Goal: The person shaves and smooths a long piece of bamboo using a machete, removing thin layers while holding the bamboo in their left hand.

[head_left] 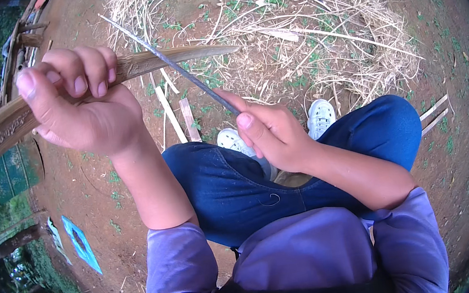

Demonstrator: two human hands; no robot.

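Note:
My left hand point(79, 98), raised at the left, is closed around a curved, tan length of wood or bamboo point(1, 131). Its tapered tip points right, past my fingers, while the thick end runs out to the left rim. In my right hand point(274, 133), above my lap, is a long thin dark metal tool point(181, 71); whether it is a blade seen edge-on or a rod, I cannot tell. The tool slants up to the left and crosses the curved piece near its tapered part. Whether the two touch is unclear.
Pale shavings and thin strips point(351, 44) lie heaped on the brown dirt ahead. Two flat slats point(169, 116) rest before my left knee. My white shoes point(320, 117) stand between my bent knees. A blue sheet point(81, 242) lies at left, near greenery and logs.

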